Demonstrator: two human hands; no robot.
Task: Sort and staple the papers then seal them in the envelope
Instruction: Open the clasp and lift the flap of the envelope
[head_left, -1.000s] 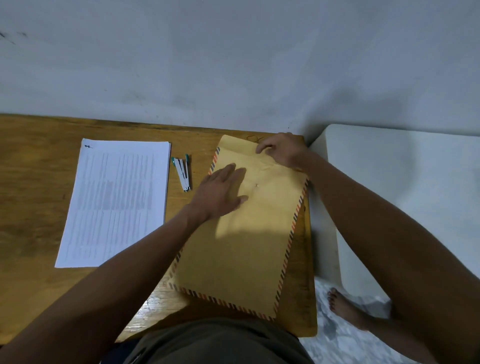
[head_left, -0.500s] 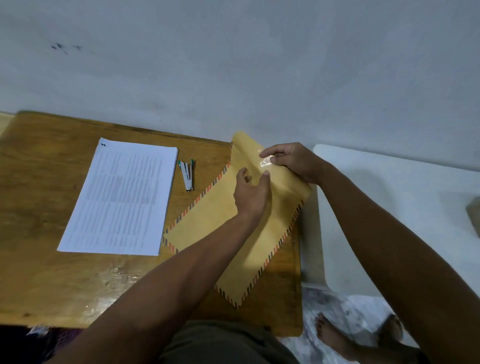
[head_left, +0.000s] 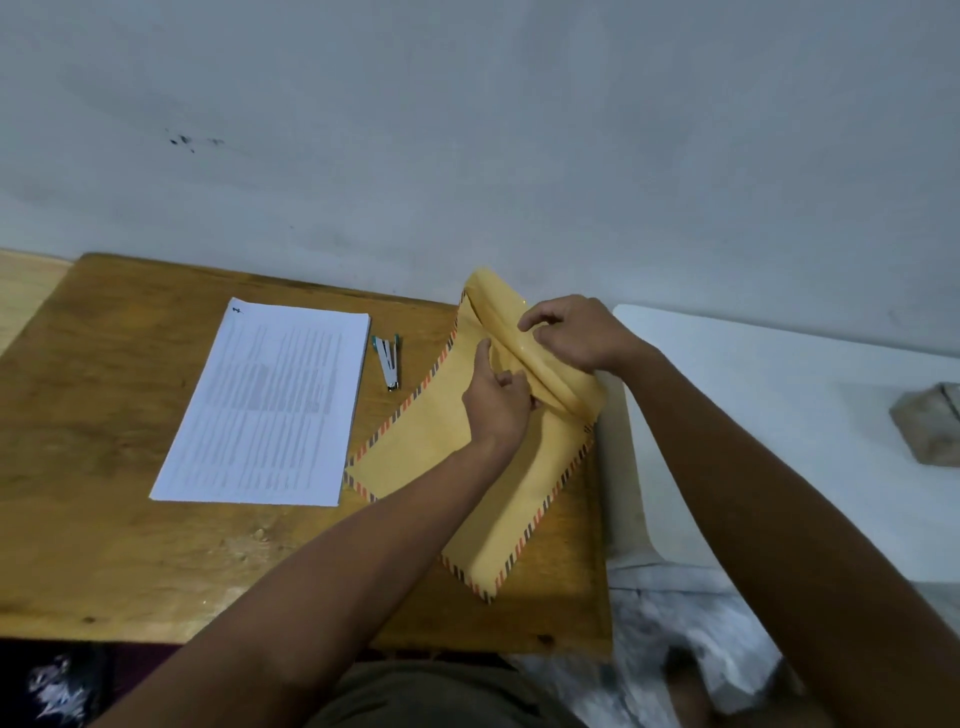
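blurred foot (head_left: 685, 675) at bottom edge

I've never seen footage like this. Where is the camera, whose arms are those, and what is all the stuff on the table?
There is no machine here. The picture comes from a camera worn on a person's head, looking down at their own two bare arms. On the wooden table lies a stack of printed papers, and beside it a small stapler. To its right is a big tan envelope with a striped border. The left hand pinches the envelope near its open end, while the right hand grips the flap, which is curled over. A pale surface stands beside the table on the right.
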